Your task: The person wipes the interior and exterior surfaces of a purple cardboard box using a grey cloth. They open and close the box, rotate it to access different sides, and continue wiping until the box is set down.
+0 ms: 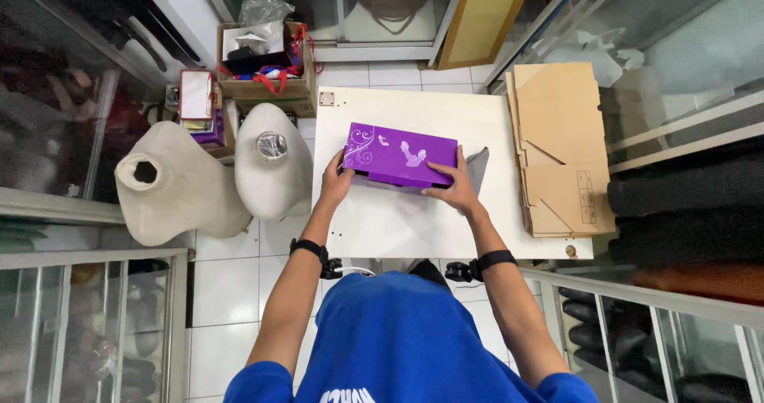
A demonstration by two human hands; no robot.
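A purple box lid (398,153) with pale swirl and figure prints sits over a dark box on the white table (398,220). My left hand (334,182) grips the lid's left end. My right hand (452,186) rests on its near right edge, fingers spread on top. A grey cloth or paper (477,167) pokes out to the right from under the box. Both wrists wear black bands.
A stack of flat brown cardboard (557,156) lies on the table's right side. Two beige mannequin torsos (171,182) stand on the floor at left. Behind them is an open carton (263,61) of items. Glass cases flank both sides.
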